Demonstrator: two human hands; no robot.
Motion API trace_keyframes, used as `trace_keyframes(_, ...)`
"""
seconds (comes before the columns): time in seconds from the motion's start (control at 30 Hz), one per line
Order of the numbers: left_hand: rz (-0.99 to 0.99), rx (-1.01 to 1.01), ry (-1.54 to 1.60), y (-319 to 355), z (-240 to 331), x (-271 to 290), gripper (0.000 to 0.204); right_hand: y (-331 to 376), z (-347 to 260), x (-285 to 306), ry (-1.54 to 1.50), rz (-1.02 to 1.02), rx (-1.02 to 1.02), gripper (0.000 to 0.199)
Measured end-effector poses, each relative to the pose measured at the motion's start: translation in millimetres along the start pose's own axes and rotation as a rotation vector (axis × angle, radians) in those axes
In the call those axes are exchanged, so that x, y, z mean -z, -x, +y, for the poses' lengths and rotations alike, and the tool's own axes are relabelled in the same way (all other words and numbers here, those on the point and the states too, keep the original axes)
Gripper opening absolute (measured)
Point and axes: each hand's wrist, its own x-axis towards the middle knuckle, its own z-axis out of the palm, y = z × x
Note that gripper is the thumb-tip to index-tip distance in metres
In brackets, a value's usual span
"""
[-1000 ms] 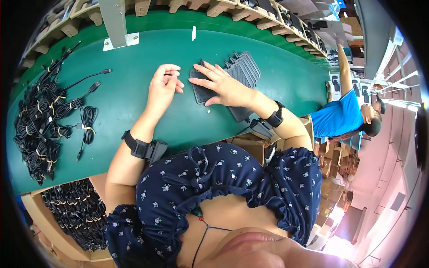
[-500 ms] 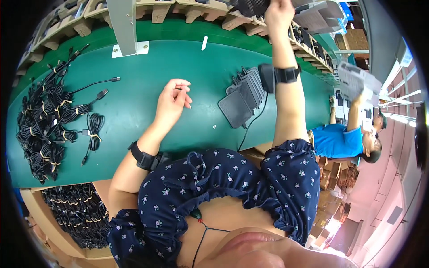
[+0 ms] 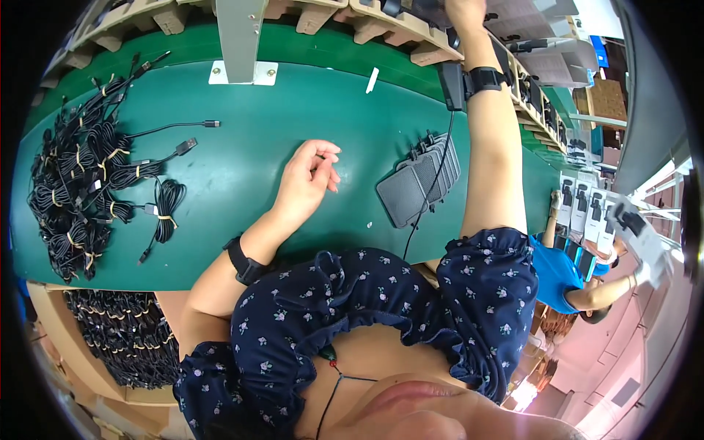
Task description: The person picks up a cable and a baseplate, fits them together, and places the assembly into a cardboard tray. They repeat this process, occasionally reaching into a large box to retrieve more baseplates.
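My left hand (image 3: 312,174) hovers over the green tabletop with its fingers loosely bent and apart, holding nothing. My right arm stretches far forward, and my right hand (image 3: 465,13) is over the moulded trays at the top edge. Its fingers are cut off there, so I cannot make out its grip; a dark thing (image 3: 431,10) lies just beside it. Between my arms rests an overlapping row of flat black textured panels (image 3: 411,191) with small knobs on their edges. A thin black cord (image 3: 438,176) runs across them from the black box on my right wrist strap (image 3: 485,79).
Bundled black cables (image 3: 81,172) tied with tan bands pile up at the left. An open carton (image 3: 165,315) of more cables stands below. A metal post (image 3: 238,40) rises from the table. Moulded trays (image 3: 381,22) line the far side. A co-worker in blue (image 3: 554,275) handles packages at right.
My right hand has moved slightly further up, partly out of view. The view has shifted, moving the table things rightward. The co-worker's raised package has moved lower and to the right.
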Motion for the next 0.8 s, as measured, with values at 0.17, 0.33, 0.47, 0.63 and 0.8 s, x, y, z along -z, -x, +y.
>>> trace_keyframes(0.17, -0.004, -0.013, -0.031, 3, -1, -1, 0.016, -10, 11, 25, -0.128, 0.047, -0.122, 0.024)
trace_keyframes(0.33, 0.024, -0.021, -0.041, 4, -3, 4, 0.017, 30, -21, 7, -0.412, -0.116, 0.024, 0.021)
trace_keyframes(0.47, 0.04, -0.017, -0.035, 1, 0, -1, 0.017, 42, -46, 17, 0.239, 0.055, 0.116, 0.031)
trace_keyframes(0.63, -0.009, -0.12, 0.02, -3, -11, -1, 0.014, 40, -83, 20, 0.42, 0.156, 0.152, 0.031)
trace_keyframes(0.8, 0.033, -0.154, -0.034, -6, -9, 0, 0.009, 74, -235, 22, -0.438, 0.03, 0.561, 0.019)
